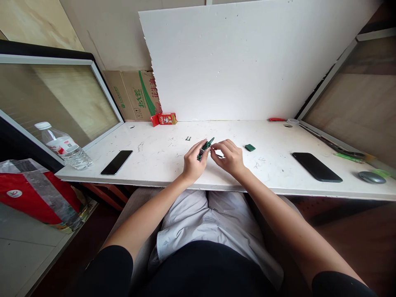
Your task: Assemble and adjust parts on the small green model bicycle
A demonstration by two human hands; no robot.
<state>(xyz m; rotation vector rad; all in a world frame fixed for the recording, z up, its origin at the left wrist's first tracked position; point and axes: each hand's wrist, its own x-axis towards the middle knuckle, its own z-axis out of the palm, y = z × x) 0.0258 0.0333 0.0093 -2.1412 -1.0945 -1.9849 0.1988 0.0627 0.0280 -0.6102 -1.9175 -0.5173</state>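
My left hand is closed around a small dark green plastic piece with a pointed end and some grey detail, just above the table's front half. My right hand comes in from the right, thumb and forefinger pinched together at the piece's side. What lies between those fingertips is too small to make out. Below them a thin dark part shows, partly hidden by the fingers. On the tabletop lie a green block-like part to the right and a thin green frame-like part to the left.
The white table carries a phone and a water bottle at left, a red small box at the back. Rightward are a black phone, a grey mouse and a red-handled tool. A white board stands behind.
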